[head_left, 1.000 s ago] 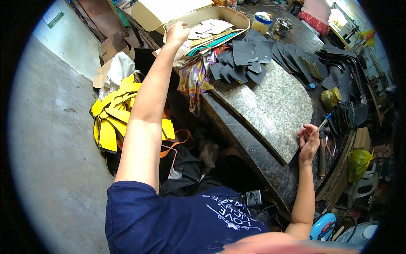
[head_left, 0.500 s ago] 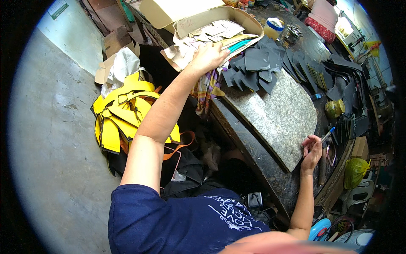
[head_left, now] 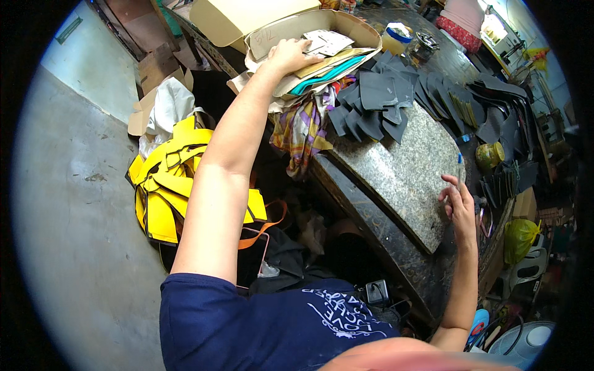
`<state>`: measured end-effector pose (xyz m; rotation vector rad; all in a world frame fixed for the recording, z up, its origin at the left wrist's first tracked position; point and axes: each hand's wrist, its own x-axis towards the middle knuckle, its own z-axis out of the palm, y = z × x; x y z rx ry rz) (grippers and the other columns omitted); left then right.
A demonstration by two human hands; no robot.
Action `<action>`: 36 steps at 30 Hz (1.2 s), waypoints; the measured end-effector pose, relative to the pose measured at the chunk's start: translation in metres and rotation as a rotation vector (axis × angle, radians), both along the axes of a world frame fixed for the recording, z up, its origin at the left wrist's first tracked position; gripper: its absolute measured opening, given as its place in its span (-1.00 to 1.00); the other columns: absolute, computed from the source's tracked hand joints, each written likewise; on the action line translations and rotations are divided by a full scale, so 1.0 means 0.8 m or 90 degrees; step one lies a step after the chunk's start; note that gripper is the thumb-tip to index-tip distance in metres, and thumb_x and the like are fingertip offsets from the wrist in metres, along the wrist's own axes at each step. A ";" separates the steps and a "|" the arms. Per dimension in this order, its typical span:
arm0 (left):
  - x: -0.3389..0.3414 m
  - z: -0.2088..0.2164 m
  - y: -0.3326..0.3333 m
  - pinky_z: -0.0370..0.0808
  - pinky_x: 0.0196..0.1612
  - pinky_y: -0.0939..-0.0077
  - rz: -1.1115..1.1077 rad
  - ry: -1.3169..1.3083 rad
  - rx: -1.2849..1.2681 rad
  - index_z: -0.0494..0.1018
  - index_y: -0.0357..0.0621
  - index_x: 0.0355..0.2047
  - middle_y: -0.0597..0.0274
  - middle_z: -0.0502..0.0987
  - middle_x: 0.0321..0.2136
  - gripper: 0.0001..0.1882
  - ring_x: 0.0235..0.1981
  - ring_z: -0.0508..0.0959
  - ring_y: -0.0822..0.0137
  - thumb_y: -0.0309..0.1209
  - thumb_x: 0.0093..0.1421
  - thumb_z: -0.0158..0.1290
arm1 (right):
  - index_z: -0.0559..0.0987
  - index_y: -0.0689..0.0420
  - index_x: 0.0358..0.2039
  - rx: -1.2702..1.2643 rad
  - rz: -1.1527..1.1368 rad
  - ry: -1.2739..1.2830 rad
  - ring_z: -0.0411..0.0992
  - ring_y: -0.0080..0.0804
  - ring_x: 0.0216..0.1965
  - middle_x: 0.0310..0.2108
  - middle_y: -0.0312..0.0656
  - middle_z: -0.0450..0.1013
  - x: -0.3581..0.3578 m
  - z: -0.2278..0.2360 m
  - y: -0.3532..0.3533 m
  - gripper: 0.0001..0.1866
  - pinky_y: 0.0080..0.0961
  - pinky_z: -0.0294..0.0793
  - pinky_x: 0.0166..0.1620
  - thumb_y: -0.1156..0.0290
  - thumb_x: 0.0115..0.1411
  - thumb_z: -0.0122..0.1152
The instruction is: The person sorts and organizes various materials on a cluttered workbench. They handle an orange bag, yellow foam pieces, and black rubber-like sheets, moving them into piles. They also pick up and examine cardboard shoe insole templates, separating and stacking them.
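Observation:
My left hand (head_left: 289, 57) reaches into a shallow cardboard box (head_left: 365, 29) at the far side, its fingers spread over the contents. Beside those fingers lie white card pieces (head_left: 331, 42). A folded teal piece (head_left: 328, 75) and tan sheets stick out along the box's near edge. My right hand (head_left: 459, 204) is raised by the right edge of a speckled stone slab (head_left: 402, 179). Between its fingers stands a pen (head_left: 460, 161) with a blue end, pointing up; its other fingers are loosely bent.
Dark grey cut pieces (head_left: 377, 89) are heaped on the slab's far end, with more stacks (head_left: 504, 93) to the right. A yellow tin (head_left: 490, 154) and a lidded jar (head_left: 396, 40) stand on the table. Yellow strips (head_left: 164, 210) and patterned cloth (head_left: 300, 136) hang at left. Someone sits far right.
My left hand has moved left and farther into the box, off the teal piece, its fingers spreading. My right hand has risen slightly, and the pen has swung from slanting right to nearly upright.

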<state>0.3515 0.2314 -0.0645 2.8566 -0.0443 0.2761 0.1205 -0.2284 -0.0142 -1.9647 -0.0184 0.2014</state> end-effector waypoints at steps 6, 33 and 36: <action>0.006 0.022 0.004 0.46 -0.02 0.14 -0.055 -0.014 0.149 0.48 -0.02 -0.10 -0.02 0.57 -0.23 -0.58 -0.12 0.55 0.00 -0.05 0.16 -0.03 | 0.49 0.15 -0.03 -0.093 0.091 -0.282 0.27 -0.67 -0.48 -0.50 -0.39 0.40 0.071 0.025 0.109 -0.68 -0.66 0.25 -0.40 0.41 0.20 0.16; -0.003 0.050 0.023 0.39 0.05 0.18 0.049 -0.142 0.028 0.46 -0.02 -0.10 0.07 0.48 -0.06 -0.57 0.02 0.45 0.06 -0.11 0.05 0.07 | 0.60 -0.09 -0.09 -0.475 0.374 -0.560 0.43 -0.30 0.01 -0.07 -0.27 0.52 0.210 -0.022 0.325 -0.60 -0.39 0.40 0.07 0.52 0.07 -0.01; -0.001 0.033 0.012 0.38 0.07 0.19 -0.057 -0.137 -0.010 0.43 0.00 -0.01 0.07 0.48 -0.05 -0.48 0.04 0.45 0.08 -0.04 0.07 0.08 | 0.60 -0.08 -0.09 -0.482 0.385 -0.577 0.43 -0.30 0.02 -0.06 -0.28 0.51 0.209 -0.022 0.323 -0.60 -0.39 0.40 0.08 0.51 0.08 0.00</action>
